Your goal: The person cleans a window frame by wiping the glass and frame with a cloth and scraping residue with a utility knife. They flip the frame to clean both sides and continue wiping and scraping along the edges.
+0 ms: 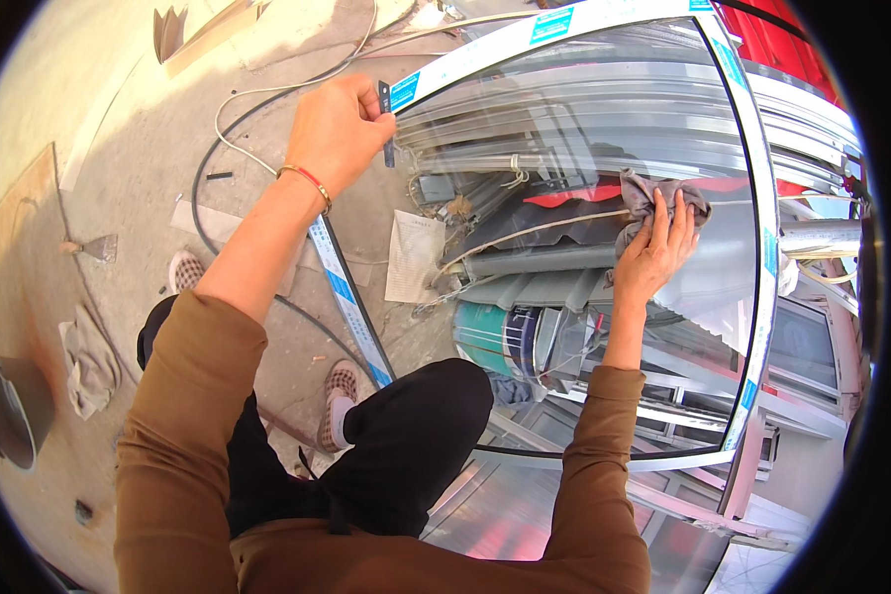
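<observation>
A framed glass pane stands before me, its white frame covered with blue-and-white protective film. My right hand presses a crumpled grey cloth against the glass, right of its middle, fingers spread over it. Up at the frame's left side, the fingers of my left hand are closed round a flat, narrow black strip with an opening near its top. The strip sticks out above and below the fingers; its exact kind is unclear.
Through the glass show metal profiles, a teal bucket and a sheet of paper. Cables loop over the concrete floor. At left are a metal pail, a rag and a brush. More window frames lie at right.
</observation>
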Motion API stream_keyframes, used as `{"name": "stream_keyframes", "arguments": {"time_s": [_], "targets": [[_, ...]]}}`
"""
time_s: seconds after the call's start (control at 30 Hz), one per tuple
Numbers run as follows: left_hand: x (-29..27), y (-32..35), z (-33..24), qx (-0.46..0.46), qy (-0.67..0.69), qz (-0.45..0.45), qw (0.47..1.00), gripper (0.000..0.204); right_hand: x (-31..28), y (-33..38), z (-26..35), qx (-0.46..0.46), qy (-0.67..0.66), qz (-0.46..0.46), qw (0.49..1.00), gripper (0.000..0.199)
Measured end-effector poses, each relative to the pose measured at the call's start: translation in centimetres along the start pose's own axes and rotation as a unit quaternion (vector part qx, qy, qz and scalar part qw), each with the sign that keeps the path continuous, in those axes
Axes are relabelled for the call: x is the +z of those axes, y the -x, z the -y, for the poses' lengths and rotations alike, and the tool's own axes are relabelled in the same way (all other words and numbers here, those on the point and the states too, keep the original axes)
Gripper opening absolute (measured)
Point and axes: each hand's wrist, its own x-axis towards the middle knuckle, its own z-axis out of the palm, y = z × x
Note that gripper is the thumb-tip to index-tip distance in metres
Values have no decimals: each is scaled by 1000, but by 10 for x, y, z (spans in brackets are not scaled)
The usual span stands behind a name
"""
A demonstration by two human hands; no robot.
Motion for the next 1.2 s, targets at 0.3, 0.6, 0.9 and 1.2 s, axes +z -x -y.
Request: {"name": "stream_keyframes", "arguments": {"time_s": [0.3,0.6,0.9,1.2], "targets": [[33,2,2,0,-7,13,1000,19,44,59,87,-195,-160,165,954,44],[42,-1,3,-21,-14,-9,1000,17,104,137,183,-353,-205,372,833,30],[62,1,10,-10,-5,29,1000,18,23,127,83,-214,-204,293,909,32],[84,0,8,-147,259,142,944,20,-51,99,-2,45,-59,63,995,31]]}}
